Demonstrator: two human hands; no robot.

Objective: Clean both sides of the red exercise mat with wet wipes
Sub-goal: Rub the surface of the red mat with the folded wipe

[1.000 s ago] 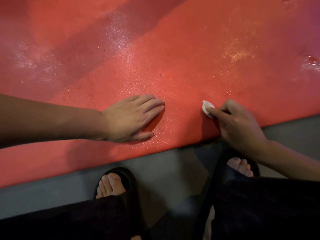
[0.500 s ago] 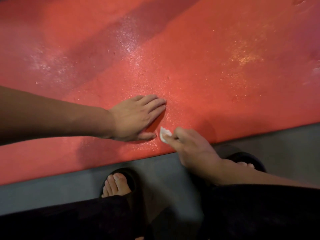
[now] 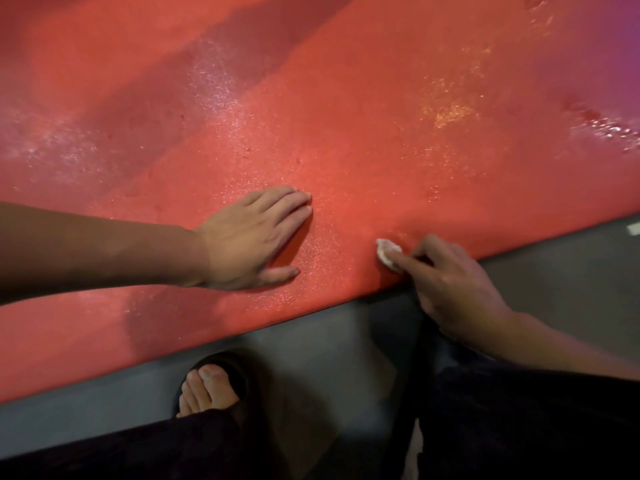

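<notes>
Two hands down: my right hand (image 3: 453, 289) pinches a balled white wet wipe (image 3: 388, 254) in curled fingers (image 3: 405, 263), pressing it near the red mat's (image 3: 346, 133) front edge. Beside it, my left hand (image 3: 249, 240) lies flat, straight fingers pressing the damp mat. Below, grey floor (image 3: 311, 358) and my black sandal (image 3: 239, 375).

One red mat (image 3: 346, 116), one white wipe (image 3: 387, 252), two hands, and one black sandal (image 3: 239, 375).
</notes>
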